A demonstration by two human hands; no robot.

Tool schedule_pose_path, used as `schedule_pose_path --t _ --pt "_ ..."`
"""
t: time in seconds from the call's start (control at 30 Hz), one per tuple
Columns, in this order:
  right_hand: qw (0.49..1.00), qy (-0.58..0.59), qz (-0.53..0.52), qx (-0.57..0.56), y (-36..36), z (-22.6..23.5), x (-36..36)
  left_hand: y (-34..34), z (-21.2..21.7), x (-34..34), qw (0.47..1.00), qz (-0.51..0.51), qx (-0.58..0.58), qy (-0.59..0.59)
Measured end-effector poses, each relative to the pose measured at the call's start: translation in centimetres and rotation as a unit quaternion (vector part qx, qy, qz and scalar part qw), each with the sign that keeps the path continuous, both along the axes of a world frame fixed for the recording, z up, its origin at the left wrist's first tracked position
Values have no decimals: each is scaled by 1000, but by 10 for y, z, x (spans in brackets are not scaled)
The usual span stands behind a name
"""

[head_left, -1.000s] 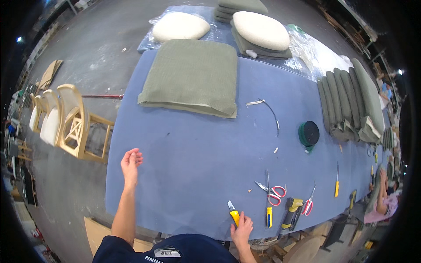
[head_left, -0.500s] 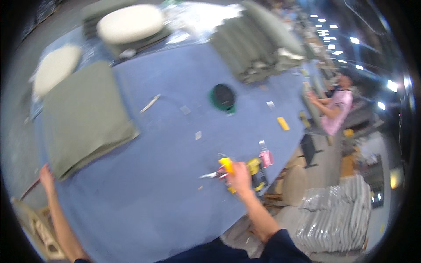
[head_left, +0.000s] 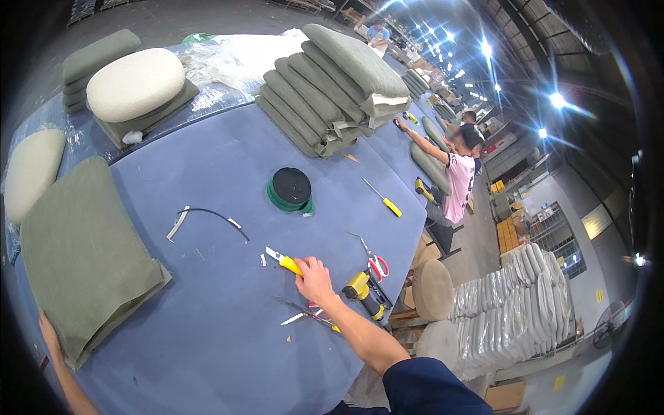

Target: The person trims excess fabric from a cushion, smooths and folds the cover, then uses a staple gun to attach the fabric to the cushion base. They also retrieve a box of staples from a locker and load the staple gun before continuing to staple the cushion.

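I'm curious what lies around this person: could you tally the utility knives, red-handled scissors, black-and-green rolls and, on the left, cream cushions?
Yellow utility knife, in the right hand: 1
Red-handled scissors, one pair partly hidden by the right forearm: 2
Black-and-green roll: 1
Cream cushions: 2
Total: 6

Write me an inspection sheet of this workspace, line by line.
Surface: blue table, pale scraps on it.
Things in hand: yellow utility knife, blade out.
Clutter: black-and-green roll, yellow-handled screwdriver, red-handled scissors, yellow-and-black power tool; second scissors, partly hidden.
Hands: right hand grips the knife; left hand at the green cushion's left edge, contact unclear.
Cables: nothing seen for certain; a thin dark strip curves on the table.
Surroundings: stacked green cushions, person in pink, plastic-wrapped stack.
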State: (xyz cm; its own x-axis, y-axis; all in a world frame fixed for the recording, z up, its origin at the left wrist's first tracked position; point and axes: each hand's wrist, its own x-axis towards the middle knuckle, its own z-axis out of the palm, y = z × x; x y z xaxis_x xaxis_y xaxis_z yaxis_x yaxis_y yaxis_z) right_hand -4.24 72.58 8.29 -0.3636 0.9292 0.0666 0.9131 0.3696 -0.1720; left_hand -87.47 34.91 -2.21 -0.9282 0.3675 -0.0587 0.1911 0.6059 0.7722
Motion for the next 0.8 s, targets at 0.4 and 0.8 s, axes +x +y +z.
schedule_pose_path --t 0.4,0.8 --pt "873 414 70 -247 21 -17 -292 4 33 64 987 -71 -140 39" --pt "787 289 299 -456 -214 17 -256 -20 144 399 981 136 8 -136"
